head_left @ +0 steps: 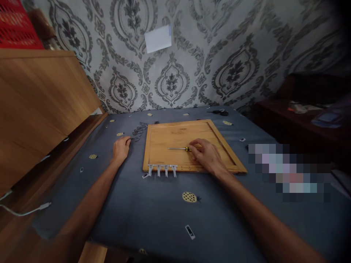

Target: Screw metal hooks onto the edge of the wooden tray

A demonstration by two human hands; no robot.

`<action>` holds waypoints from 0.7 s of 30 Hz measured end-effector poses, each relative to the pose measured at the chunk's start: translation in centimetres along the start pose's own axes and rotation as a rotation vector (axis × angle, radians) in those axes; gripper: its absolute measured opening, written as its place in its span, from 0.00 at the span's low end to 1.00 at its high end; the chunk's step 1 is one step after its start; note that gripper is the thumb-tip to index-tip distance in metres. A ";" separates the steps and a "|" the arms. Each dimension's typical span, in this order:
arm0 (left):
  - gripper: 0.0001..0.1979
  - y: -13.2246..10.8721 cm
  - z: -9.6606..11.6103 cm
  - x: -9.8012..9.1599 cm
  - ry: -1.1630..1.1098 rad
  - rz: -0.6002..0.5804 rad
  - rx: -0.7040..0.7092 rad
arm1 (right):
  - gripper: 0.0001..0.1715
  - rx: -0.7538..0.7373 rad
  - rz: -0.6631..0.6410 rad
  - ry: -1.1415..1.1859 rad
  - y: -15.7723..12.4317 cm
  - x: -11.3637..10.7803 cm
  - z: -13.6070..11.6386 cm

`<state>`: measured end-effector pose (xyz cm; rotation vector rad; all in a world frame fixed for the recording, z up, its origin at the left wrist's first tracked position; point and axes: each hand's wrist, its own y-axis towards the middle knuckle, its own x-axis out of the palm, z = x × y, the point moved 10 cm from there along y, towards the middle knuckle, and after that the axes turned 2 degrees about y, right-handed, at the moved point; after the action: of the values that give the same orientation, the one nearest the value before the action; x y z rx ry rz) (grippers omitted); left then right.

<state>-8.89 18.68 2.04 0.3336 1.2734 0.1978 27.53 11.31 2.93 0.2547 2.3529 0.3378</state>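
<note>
A light wooden panel with a raised frame (219, 138) lies flat on a grey-blue cloth. My right hand (204, 154) rests on the panel, fingers curled round the yellow-black handle of a screwdriver (179, 148) whose shaft points left. Several small metal brackets (162, 169) hang along the panel's near edge. Left of the panel, my left hand (121, 148) lies on the cloth with its fingertips pinching one of several metal hooks or rings (138, 132).
The grey-blue cloth (153, 212) covers a bed or table. A wooden board (35, 106) leans at the left, with a white cable (27, 210) below it. Dark furniture with papers (309, 113) stands at the right. Patterned wallpaper is behind.
</note>
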 end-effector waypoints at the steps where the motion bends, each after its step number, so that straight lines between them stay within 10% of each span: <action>1: 0.17 0.0 0.0 0.1 0.012 -0.010 -0.001 | 0.09 -0.003 0.003 -0.005 0.0 0.0 0.0; 11: 0.18 0.2 -0.1 0.3 0.076 -0.034 0.000 | 0.09 -0.026 0.026 -0.023 0.2 0.3 0.3; 21: 0.18 0.5 -1.1 -2.9 -0.089 0.189 -0.068 | 0.08 -0.110 0.066 0.019 -0.1 0.1 -0.9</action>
<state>-10.75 18.37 4.52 0.4001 1.1442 0.3821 26.87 11.10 3.46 0.2777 2.3390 0.5020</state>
